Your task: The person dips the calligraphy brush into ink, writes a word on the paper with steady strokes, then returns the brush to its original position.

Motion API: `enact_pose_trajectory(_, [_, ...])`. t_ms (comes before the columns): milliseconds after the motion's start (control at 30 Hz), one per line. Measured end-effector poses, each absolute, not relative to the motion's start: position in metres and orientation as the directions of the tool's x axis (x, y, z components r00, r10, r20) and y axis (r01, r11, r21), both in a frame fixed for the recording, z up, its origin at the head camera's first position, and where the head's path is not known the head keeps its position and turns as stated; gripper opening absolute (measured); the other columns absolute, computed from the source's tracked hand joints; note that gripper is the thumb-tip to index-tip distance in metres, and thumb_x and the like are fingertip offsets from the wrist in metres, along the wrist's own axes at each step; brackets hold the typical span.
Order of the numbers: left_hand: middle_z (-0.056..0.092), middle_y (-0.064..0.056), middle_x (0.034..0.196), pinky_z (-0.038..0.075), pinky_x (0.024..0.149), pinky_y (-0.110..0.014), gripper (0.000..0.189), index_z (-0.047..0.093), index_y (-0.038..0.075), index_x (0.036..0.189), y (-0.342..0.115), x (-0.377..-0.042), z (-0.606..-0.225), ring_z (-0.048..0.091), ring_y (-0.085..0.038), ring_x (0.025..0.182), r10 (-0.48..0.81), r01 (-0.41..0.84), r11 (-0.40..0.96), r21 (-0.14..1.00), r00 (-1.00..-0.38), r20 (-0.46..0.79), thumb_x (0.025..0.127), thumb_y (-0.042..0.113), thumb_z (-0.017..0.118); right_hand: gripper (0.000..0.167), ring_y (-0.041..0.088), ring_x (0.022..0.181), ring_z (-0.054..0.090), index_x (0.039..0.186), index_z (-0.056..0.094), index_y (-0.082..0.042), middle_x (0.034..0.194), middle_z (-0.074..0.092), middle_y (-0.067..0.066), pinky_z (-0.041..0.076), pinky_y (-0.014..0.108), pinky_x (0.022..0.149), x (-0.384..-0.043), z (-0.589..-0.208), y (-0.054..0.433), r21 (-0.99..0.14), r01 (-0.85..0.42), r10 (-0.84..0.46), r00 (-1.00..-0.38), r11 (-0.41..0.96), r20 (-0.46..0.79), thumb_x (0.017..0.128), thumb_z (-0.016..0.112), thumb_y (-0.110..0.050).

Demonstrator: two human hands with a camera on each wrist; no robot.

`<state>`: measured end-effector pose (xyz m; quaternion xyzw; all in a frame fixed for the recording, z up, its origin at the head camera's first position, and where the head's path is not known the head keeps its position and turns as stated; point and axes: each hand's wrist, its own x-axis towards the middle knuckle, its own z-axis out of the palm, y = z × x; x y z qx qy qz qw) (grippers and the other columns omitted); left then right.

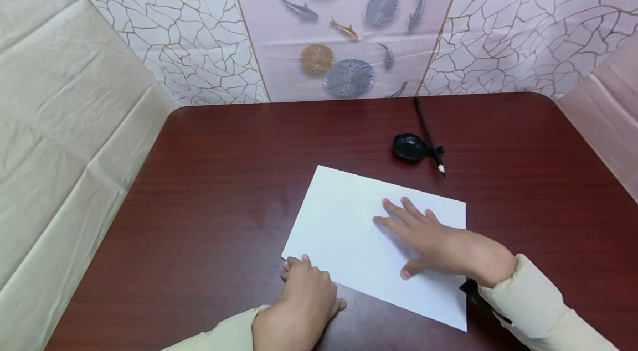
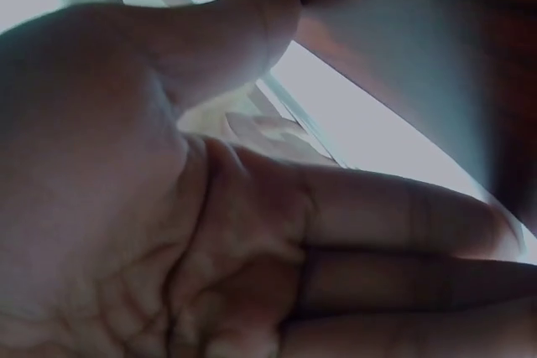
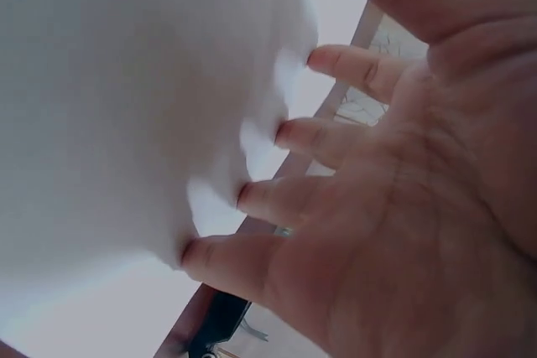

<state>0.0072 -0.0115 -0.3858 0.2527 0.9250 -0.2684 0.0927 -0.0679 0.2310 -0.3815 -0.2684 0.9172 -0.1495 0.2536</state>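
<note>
A sheet of white paper [image 1: 344, 218] lies slanted on the dark red-brown table. My right hand [image 1: 433, 240] is over its right half, fingers spread, fingertips pressing on the paper; in the right wrist view the fingertips [image 3: 252, 194] meet the white surface. My left hand [image 1: 306, 295] rests at the paper's near-left edge, its fingertips right at the corner and the thumb out to the side on the table. In the left wrist view its fingers [image 2: 403, 215] are straight and side by side, with nothing held in the palm.
Beyond the paper stands a small black dish [image 1: 408, 147] with a black-handled, white-ferruled brush [image 1: 426, 129] laid over its handle. Patterned cloth [image 1: 349, 24] hangs behind the table's far edge. Pale cloth [image 1: 65, 118] hangs along the left side.
</note>
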Motion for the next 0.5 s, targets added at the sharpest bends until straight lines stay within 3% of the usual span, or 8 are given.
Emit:
enact_pose_trajectory(100, [0.08, 0.0, 0.085, 0.058, 0.087, -0.042, 0.07, 0.085, 0.016, 0.082, -0.011, 0.011, -0.386, 0.076, -0.025, 0.076, 0.425, 0.516, 0.723, -0.459, -0.856, -0.294, 0.092, 0.078, 0.054, 0.105, 0.057, 0.157, 0.007, 0.161, 0.038, -0.013, 0.174, 0.016, 0.023, 0.017, 0.083, 0.113, -0.075, -0.378, 0.229, -0.432, -0.416, -0.582, -0.714, 0.8, -0.39, 0.074, 0.095, -0.028])
enact_pose_trajectory(267, [0.07, 0.0, 0.062, 0.056, 0.074, -0.036, 0.073, 0.078, 0.014, 0.068, -0.01, 0.016, -0.385, 0.065, -0.016, 0.055, 0.426, 0.525, 0.708, -0.473, -0.851, -0.307, 0.094, 0.077, 0.052, 0.105, 0.055, 0.158, 0.006, 0.159, 0.04, -0.016, 0.174, 0.017, 0.022, 0.014, 0.082, 0.115, -0.085, -0.373, 0.225, -0.47, -0.424, -0.613, -0.688, 0.774, -0.389, 0.071, 0.097, -0.022])
enact_pose_trajectory(367, [0.065, 0.002, 0.058, 0.057, 0.069, -0.035, 0.07, 0.074, 0.015, 0.065, -0.01, 0.019, -0.383, 0.061, -0.014, 0.051, 0.437, 0.547, 0.69, -0.473, -0.837, -0.33, 0.097, 0.073, 0.052, 0.105, 0.053, 0.158, 0.004, 0.159, 0.039, -0.017, 0.174, 0.016, 0.021, 0.012, 0.08, 0.117, -0.09, -0.372, 0.223, -0.497, -0.428, -0.636, -0.665, 0.754, -0.392, 0.071, 0.097, -0.02])
enact_pose_trajectory(500, [0.062, 0.005, 0.059, 0.054, 0.065, -0.032, 0.064, 0.071, 0.018, 0.064, -0.014, 0.017, -0.377, 0.061, -0.013, 0.055, 0.453, 0.547, 0.712, -0.44, -0.837, -0.307, 0.094, 0.074, 0.058, 0.105, 0.051, 0.159, 0.002, 0.16, 0.037, -0.018, 0.175, 0.014, 0.019, 0.011, 0.077, 0.119, -0.097, -0.37, 0.22, -0.519, -0.446, -0.667, -0.632, 0.729, -0.394, 0.073, 0.096, -0.018])
